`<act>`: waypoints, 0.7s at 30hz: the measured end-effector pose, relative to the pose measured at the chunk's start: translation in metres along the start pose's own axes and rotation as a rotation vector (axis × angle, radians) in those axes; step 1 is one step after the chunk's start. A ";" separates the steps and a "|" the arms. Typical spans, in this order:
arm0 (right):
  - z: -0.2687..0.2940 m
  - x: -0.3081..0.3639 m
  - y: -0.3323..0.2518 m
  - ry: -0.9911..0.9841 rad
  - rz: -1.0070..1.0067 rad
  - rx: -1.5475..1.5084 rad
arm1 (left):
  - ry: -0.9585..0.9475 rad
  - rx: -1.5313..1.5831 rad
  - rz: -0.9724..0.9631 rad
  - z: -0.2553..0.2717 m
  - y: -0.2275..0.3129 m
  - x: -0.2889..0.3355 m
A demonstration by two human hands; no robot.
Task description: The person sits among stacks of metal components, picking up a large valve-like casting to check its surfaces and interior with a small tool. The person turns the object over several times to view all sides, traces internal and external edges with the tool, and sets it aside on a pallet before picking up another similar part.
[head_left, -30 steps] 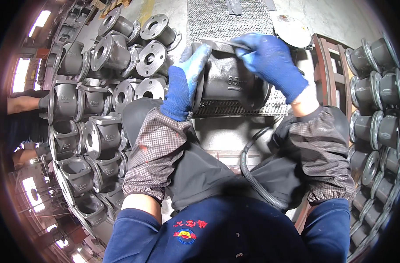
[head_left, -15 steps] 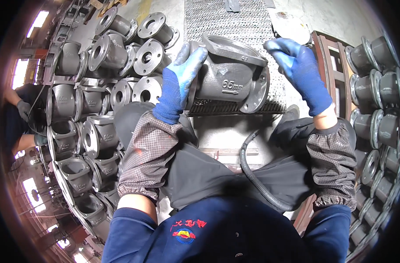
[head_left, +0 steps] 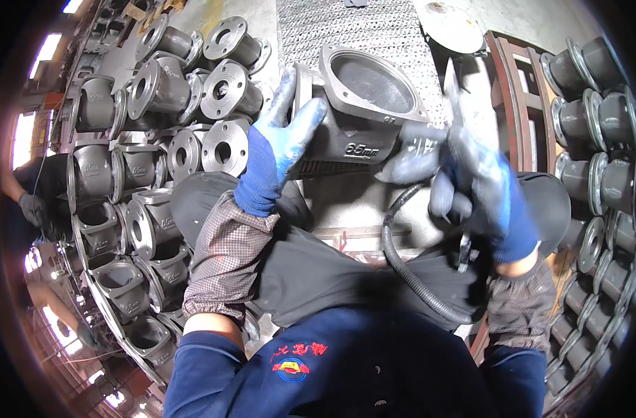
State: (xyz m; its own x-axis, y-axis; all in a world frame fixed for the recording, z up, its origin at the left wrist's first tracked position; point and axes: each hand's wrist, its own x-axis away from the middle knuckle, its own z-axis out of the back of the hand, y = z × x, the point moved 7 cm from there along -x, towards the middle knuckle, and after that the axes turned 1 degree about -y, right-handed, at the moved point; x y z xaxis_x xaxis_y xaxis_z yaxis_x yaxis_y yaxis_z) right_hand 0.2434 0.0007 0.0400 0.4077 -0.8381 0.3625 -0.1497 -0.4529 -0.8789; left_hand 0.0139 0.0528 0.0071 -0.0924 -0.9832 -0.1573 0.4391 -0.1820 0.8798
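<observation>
Blue-gloved, our left hand (head_left: 279, 136) clasps the grey casting (head_left: 346, 132) between thumb and fingers at its left end, probably steadying it by the near end of the mesh platform (head_left: 352, 35). Near the platform's right corner, our right hand (head_left: 486, 177) blurs; we cannot tell its grip.

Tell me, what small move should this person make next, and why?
Probably settle the blue-gloved right hand against the right end of the dark grey, flanged metal casting. The blue-gloved left hand clasps its left end, while the right hand is a blur near the other, its contact unclear. Support at both ends would likely keep the casting steadier.
</observation>
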 end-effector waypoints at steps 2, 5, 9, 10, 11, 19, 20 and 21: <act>-0.011 0.022 0.036 -0.037 -0.091 -0.131 | 0.016 -0.032 0.097 -0.004 0.002 0.003; -0.020 0.049 0.079 0.205 0.025 -0.088 | 0.019 0.035 0.055 -0.013 0.001 0.011; -0.022 0.064 0.099 0.483 0.126 -0.132 | 0.059 0.016 -0.034 -0.017 0.011 0.028; -0.019 0.062 0.093 0.480 0.186 -0.091 | 0.053 -0.010 0.057 -0.020 0.016 0.034; -0.016 0.060 0.087 0.477 0.245 -0.050 | 0.099 0.062 -0.006 -0.023 0.024 0.036; -0.048 0.036 0.030 0.555 0.410 1.338 | 0.120 -0.117 -0.054 -0.031 0.033 0.050; -0.041 0.029 0.045 0.567 0.329 1.341 | 0.117 -0.028 -0.025 -0.035 0.032 0.052; -0.034 0.028 0.045 0.610 0.236 1.424 | 0.118 -0.030 -0.025 -0.035 0.033 0.055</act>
State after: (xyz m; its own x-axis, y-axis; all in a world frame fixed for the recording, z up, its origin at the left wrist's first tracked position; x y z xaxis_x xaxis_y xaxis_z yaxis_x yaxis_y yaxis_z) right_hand 0.2176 -0.0534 0.0212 0.0343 -0.9974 -0.0641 0.9303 0.0553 -0.3625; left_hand 0.0541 -0.0077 0.0118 0.0012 -0.9727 -0.2320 0.4643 -0.2049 0.8617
